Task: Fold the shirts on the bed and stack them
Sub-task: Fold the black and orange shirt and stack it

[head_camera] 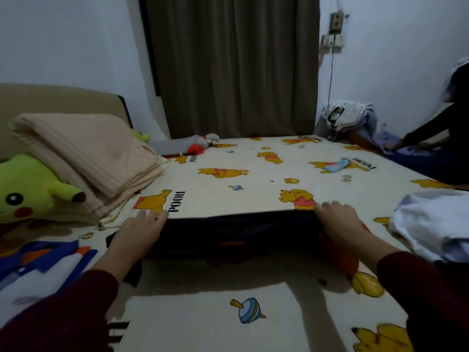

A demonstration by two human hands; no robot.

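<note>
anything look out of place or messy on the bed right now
A small light-blue packet lies loose on the far sheet, away from the laundry. A pale shirt sits crumpled at the right edge, unfolded. The dark shirt under both hands lies flat with a straight far edge.

I cannot make out the dark shirt (238, 235): it is too dark to show folds or sleeves, and my wrists cover its side edges. Left of the dark shirt, the picture's edge cuts off the blue-and-white garment (38, 270). To its right, the white shirt (431, 224) runs out of frame. Beyond the shirt, a seated person (441, 138) is mostly cropped.
</note>
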